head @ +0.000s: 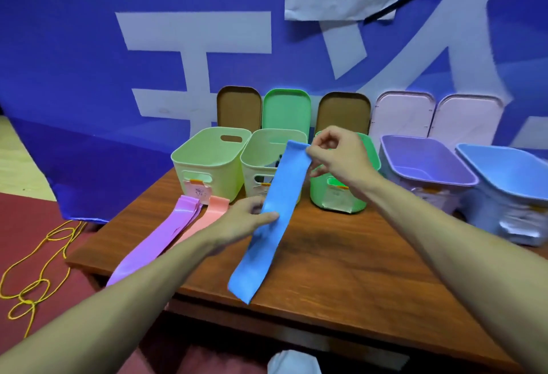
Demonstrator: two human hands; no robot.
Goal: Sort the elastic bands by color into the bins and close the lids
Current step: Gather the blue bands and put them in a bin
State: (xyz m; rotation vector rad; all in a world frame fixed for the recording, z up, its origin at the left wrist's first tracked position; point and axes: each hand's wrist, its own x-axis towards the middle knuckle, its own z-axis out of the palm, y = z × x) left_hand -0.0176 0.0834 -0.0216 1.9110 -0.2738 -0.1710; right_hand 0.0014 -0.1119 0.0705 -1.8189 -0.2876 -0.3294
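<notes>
A long blue elastic band [275,204] hangs slanted over the middle of the wooden table [341,255]. My right hand [338,154] pinches its top end in front of the green bin [338,195]. My left hand [240,219] holds the band near its middle, thumb on the front. A purple band [160,234] and a pink band [212,210] lie flat on the table's left side. Five open bins stand in a row: two pale yellow-green bins [207,160] [261,163], the green one, a purple bin [427,160] and a blue bin [510,184].
Five lids lean upright against the blue banner behind the bins: brown [238,107], green [287,108], brown [344,112] and two pale pink [403,112] [470,115]. A yellow cord [38,273] lies on the red floor at left. The table's front edge runs near my forearms.
</notes>
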